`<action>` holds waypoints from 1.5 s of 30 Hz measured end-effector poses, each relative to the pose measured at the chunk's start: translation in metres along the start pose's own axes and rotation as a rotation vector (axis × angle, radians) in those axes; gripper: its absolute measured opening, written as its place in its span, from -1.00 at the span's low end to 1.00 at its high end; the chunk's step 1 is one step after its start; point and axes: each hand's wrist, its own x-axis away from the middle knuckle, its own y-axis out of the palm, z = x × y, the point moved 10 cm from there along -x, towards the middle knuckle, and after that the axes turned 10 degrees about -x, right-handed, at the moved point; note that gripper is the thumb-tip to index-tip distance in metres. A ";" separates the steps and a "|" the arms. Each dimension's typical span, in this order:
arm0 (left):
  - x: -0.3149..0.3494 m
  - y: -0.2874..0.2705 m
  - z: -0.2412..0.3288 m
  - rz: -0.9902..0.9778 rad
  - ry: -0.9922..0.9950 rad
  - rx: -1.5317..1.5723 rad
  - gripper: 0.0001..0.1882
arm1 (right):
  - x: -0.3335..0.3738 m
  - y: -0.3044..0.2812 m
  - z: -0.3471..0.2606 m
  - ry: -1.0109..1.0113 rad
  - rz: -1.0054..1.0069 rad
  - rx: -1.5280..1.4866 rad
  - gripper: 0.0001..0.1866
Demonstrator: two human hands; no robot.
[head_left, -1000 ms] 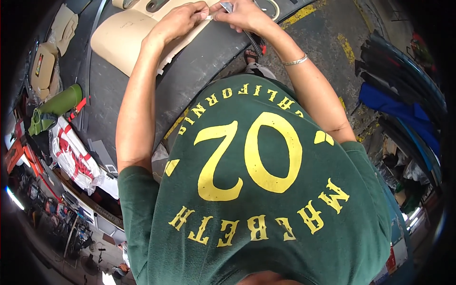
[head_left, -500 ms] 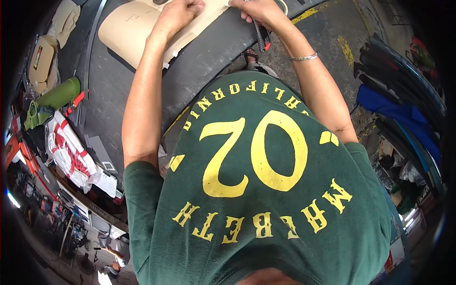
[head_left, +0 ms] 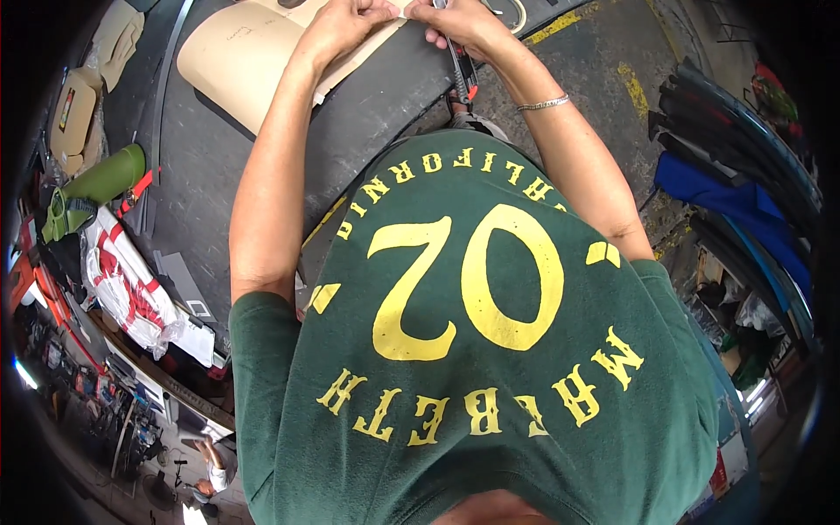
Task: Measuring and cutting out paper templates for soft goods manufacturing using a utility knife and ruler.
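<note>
At the top of the head view, both my hands meet over the edge of a tan paper sheet (head_left: pixel 241 61). My left hand (head_left: pixel 348 26) is closed in a pinch, its fingertips at a small white piece (head_left: pixel 404 12) that looks like tape. Close beside it, my right hand (head_left: pixel 464 24) pinches at the same white piece. A utility knife (head_left: pixel 458 70) with a dark body and a red end is held in the right hand, pointing back towards me. White tabs along the sheet's near edge are mostly hidden by my left forearm.
The sheet lies on a dark worktable (head_left: pixel 197 144). A pale ring-shaped roll (head_left: pixel 518 19) is right of my right hand. On the left are a green roll (head_left: pixel 109 175), a cardboard piece (head_left: pixel 73 118) and a red-and-white wrapped bundle (head_left: pixel 131 284). Dark sheets (head_left: pixel 735 131) stand at the right.
My right hand has moved left with the utility knife, and my left hand slightly right, so their fingertips now nearly touch. The sheet has shifted slightly left, and my left forearm covers more of its tabs.
</note>
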 end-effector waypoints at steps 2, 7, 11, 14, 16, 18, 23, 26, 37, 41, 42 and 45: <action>-0.001 0.002 0.000 -0.018 -0.020 0.014 -0.78 | -0.002 -0.001 -0.001 -0.037 -0.008 -0.033 -0.79; 0.001 0.001 -0.009 -0.032 -0.044 0.034 -0.77 | -0.004 0.005 0.001 -0.024 -0.028 -0.103 -0.80; -0.003 0.006 -0.004 -0.014 0.006 0.008 -0.78 | -0.002 0.000 0.005 0.013 -0.018 -0.123 -0.81; -0.004 0.010 0.007 -0.042 0.002 0.008 -0.80 | -0.008 -0.003 0.009 -0.002 -0.008 -0.143 -0.81; 0.000 0.002 0.005 0.022 -0.004 -0.054 -0.82 | 0.017 0.004 -0.022 -0.024 0.054 -0.121 -0.80; -0.003 -0.002 -0.002 0.030 -0.019 -0.035 -0.82 | 0.028 -0.001 -0.033 -0.059 0.123 -0.101 -0.80; -0.004 -0.015 0.002 0.066 0.016 -0.068 -0.79 | 0.003 -0.021 -0.001 0.099 0.105 -0.287 -0.66; -0.001 -0.025 0.003 0.137 0.022 -0.139 -0.78 | -0.011 -0.013 0.025 0.239 0.058 -0.723 -0.63; 0.000 -0.024 -0.018 0.022 -0.302 -0.181 -0.76 | -0.010 -0.011 0.003 0.141 -0.010 -0.633 -0.65; 0.012 0.001 -0.014 0.022 0.025 -0.337 -0.74 | 0.003 -0.003 0.029 0.102 0.060 -0.365 -0.70; 0.013 0.006 -0.019 0.003 -0.041 -0.308 -0.74 | 0.007 -0.003 0.024 0.060 0.071 -0.289 -0.71; 0.010 0.008 -0.029 -0.019 -0.018 -0.307 -0.76 | 0.012 0.005 0.025 -0.009 0.003 -0.224 -0.73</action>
